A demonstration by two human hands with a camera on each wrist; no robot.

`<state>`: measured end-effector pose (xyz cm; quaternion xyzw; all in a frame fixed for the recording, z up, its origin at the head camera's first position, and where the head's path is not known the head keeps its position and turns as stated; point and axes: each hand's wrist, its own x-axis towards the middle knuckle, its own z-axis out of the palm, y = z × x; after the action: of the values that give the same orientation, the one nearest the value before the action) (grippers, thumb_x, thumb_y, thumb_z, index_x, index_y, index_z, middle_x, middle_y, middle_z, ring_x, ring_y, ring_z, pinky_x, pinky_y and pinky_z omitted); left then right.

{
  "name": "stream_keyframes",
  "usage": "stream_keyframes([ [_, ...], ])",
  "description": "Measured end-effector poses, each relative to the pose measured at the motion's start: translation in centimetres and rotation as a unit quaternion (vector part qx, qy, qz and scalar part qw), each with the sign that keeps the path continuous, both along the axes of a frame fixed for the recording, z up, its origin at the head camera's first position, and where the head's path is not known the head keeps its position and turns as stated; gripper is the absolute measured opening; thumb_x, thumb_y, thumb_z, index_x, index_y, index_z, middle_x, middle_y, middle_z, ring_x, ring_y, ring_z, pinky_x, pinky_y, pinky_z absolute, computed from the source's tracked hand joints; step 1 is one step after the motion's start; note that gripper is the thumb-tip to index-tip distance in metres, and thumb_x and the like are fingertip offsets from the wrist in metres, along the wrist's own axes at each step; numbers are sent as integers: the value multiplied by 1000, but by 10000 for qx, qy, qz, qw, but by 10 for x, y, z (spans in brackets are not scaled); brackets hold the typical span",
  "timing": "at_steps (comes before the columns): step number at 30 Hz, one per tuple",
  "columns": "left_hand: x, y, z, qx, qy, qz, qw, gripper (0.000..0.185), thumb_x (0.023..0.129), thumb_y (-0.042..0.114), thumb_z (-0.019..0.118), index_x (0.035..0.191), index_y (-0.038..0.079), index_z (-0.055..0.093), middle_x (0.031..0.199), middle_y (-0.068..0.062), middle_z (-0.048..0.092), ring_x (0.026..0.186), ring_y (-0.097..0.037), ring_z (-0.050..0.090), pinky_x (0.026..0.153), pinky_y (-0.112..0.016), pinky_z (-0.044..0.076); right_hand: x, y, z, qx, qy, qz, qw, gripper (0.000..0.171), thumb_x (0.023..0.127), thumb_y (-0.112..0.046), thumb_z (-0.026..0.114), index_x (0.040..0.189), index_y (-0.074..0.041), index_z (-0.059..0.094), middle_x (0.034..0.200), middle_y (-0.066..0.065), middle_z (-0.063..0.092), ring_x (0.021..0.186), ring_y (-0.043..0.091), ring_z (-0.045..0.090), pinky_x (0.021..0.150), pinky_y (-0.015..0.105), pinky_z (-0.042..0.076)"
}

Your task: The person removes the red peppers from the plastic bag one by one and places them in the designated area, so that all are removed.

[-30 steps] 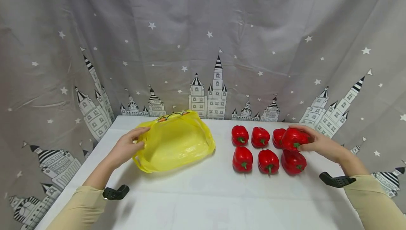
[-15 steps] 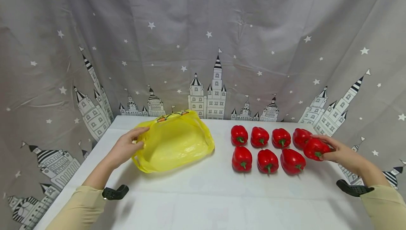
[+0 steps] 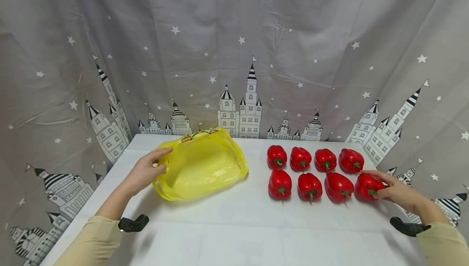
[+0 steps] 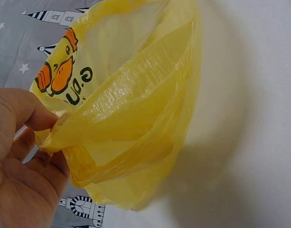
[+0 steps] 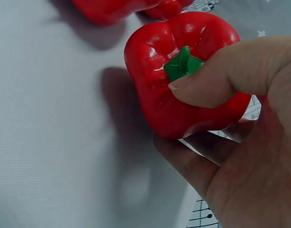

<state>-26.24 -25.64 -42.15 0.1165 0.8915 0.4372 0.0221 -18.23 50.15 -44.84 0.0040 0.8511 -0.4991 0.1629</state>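
A yellow plastic bag (image 3: 205, 164) with a printed cartoon face stands with its mouth spread toward me on the left of the table. My left hand (image 3: 146, 170) pinches its left rim between thumb and fingers, as the left wrist view shows up close. At the right end of the front row, my right hand (image 3: 393, 190) grips a red bell pepper (image 5: 183, 95), thumb beside its green stem and fingers around the far side. That pepper sits low, level with its neighbour (image 3: 338, 186) in the row.
Several more red bell peppers stand in two rows, the back one running from a left pepper (image 3: 277, 157) to a right pepper (image 3: 351, 160). White cloth covers the table (image 3: 234, 233). Behind it hangs a grey curtain (image 3: 234, 54) printed with castles and stars.
My right hand has carried the bell pepper from above the back row, rightward and down to the front row's right end. The left hand and the bag have stayed in place.
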Motion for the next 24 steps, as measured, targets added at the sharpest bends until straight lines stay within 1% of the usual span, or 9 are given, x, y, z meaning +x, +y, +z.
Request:
stream_keyframes([
  [4,0,1,0,-5,-9,1,10000,62,94,4,57,155,7,45,157,-16,42,128,-38,46,89,-34,49,2,0,-3,10,-45,-43,10000,78,87,-1,67,157,-8,33,150,37,21,129,55,32,91,53,54],
  [10,-1,1,0,10,-26,-21,10000,62,94,3,57,155,8,45,157,-15,42,128,-38,46,90,-34,49,2,-1,-4,130,-45,-9,9999,78,87,0,66,157,-7,34,151,39,19,129,58,28,90,54,54],
  [15,0,1,1,-13,-54,17,10000,62,94,4,57,155,8,45,157,-15,41,129,-39,45,92,-39,49,-1,-1,-4,280,29,56,9996,78,87,1,65,158,-8,33,152,39,18,129,58,28,90,55,52],
  [20,1,1,1,-21,-96,38,9999,62,95,4,57,156,8,44,158,-16,40,131,-40,44,95,-44,48,-2,-1,-5,368,143,88,9992,78,87,3,63,158,-10,35,154,40,18,130,58,27,90,54,51],
  [24,1,2,1,-25,-74,30,10000,62,95,4,57,156,8,44,158,-16,41,131,-40,44,96,-45,48,-3,-1,-6,437,276,84,9986,77,86,5,62,158,-10,36,154,40,19,130,58,28,88,49,51],
])
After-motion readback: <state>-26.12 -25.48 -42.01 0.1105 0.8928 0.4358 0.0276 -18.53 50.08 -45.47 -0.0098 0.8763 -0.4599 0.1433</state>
